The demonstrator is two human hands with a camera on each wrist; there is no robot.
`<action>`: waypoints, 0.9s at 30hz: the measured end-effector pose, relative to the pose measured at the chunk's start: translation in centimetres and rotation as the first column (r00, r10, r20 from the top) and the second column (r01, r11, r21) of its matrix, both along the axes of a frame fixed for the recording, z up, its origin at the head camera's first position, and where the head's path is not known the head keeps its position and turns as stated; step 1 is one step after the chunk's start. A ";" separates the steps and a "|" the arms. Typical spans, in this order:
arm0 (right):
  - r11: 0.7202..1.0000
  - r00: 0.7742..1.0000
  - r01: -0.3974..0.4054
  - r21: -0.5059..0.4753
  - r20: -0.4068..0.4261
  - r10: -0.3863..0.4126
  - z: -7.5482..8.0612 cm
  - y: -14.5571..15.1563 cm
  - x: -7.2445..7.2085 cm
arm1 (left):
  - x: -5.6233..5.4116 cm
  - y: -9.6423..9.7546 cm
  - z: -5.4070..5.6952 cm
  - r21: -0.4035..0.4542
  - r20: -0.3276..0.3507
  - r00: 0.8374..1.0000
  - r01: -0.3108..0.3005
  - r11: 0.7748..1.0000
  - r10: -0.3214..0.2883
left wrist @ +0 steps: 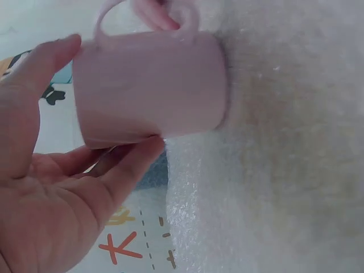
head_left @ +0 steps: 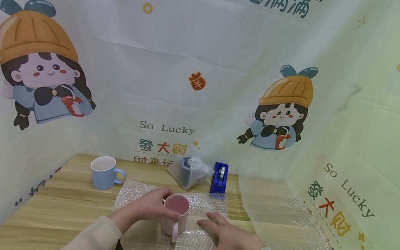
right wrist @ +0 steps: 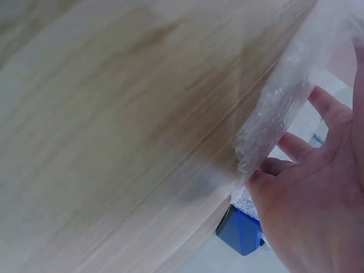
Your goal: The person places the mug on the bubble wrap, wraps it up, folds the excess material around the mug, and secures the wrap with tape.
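Observation:
A pink mug [head_left: 168, 225] stands upright on a sheet of bubble wrap [head_left: 194, 241], its handle toward me. My left hand [head_left: 148, 206] grips the mug near its rim, thumb on one side and fingers on the other; the left wrist view shows the mug [left wrist: 151, 85] between them. To the right of the mug, my right hand [head_left: 229, 236] touches the bubble wrap with spread fingers, near the sheet's right edge. In the right wrist view, its fingertips lie against the bubble wrap [right wrist: 273, 122] at that edge.
A blue mug [head_left: 103, 176] stands at the back left of the wooden table [head_left: 53, 204]. Behind the sheet lie a bubble-wrapped object [head_left: 190, 171] and a blue tape dispenser [head_left: 219, 179]. More clear bubble wrap [head_left: 283, 220] spreads at the right, beside the printed cloth wall [head_left: 365, 148].

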State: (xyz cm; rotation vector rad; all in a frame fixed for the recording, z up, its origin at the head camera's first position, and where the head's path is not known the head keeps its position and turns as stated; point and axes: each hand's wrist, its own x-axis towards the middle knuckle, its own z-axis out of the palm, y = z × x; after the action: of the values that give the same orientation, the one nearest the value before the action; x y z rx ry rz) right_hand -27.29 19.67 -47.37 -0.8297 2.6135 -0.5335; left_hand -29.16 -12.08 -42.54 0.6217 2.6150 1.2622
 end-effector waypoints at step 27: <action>1.000 1.000 -0.013 0.003 0.000 0.013 0.4 -0.3 0.1 | 0.6 -0.2 -1.1 0.069 -0.014 1.000 -0.021 0.997 0.022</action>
State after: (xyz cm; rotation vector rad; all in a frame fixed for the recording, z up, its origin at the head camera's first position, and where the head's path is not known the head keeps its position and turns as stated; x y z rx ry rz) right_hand -27.16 19.41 -46.95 -0.8443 2.6064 -0.5258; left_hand -28.58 -12.26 -43.61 0.6185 2.6063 1.3641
